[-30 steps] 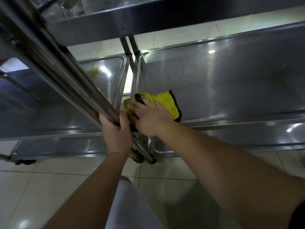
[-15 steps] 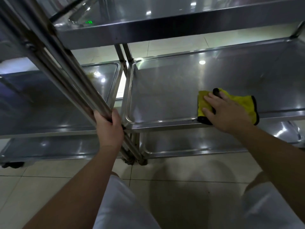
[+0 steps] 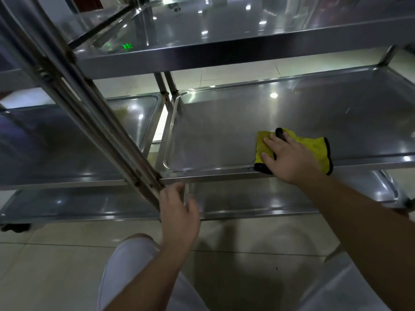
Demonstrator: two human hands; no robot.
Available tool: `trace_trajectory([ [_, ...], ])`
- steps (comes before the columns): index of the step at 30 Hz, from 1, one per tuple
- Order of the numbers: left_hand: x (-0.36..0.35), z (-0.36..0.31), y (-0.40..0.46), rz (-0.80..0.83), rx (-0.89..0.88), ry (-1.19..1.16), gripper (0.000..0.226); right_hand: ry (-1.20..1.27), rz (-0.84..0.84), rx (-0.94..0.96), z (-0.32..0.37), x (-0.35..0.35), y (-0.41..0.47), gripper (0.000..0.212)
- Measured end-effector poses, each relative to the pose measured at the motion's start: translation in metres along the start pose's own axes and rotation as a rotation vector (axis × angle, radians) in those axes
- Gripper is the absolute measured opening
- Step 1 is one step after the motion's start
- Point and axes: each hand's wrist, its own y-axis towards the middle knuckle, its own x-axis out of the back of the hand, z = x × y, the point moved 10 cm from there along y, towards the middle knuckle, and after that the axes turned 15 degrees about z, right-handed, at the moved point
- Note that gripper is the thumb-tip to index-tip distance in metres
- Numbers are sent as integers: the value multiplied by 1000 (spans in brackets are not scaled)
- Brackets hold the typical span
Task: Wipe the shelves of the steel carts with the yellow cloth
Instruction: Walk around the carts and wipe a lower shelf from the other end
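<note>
The yellow cloth (image 3: 314, 146) with a black hem lies on the middle shelf (image 3: 224, 131) of the right steel cart, close to its front rim. My right hand (image 3: 289, 158) presses flat on the cloth, fingers spread and pointing left. My left hand (image 3: 179, 212) hangs just below the front corner, beside the lower end of the slanting steel posts (image 3: 89, 113). Its fingers are apart and slightly blurred, and they hold nothing.
A second steel cart stands to the left with its own middle shelf (image 3: 56, 149). The top shelf (image 3: 224, 55) overhangs both. The bottom shelf (image 3: 247, 198) lies under the wiped one. A black caster (image 3: 15, 227) sits at the lower left on the tiled floor (image 3: 56, 265).
My right hand slid the cloth from the shelf's left front corner to the right along the front rim. My left hand let go of the post and dropped lower.
</note>
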Motion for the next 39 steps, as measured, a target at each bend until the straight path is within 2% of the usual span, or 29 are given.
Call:
trace_trajectory([
  [3,-22,-48,24,91,-188,142,30,4,1,5,0,0,0,69],
  [7,-55,-97,65,193,-300,309,32,7,20,4,0,1,-2,70],
  [19,-152,-147,114,360,-277,490,35,19,25,96,-24,12,-5,62],
  [21,-160,-142,117,395,-246,552,43,3,10,76,-57,20,-9,64],
  [24,-166,-135,118,470,-190,594,56,18,-23,-16,-144,37,-18,67],
  [29,-167,-141,113,462,-175,629,59,17,34,-342,-303,63,-22,69],
  [32,-169,-141,112,472,-166,656,61,133,44,-521,-349,71,-6,74],
  [35,-169,-141,113,463,-161,678,61,216,23,-542,-330,72,30,72],
  [39,-173,-140,117,467,-149,698,63,87,-1,-304,-227,70,90,88],
])
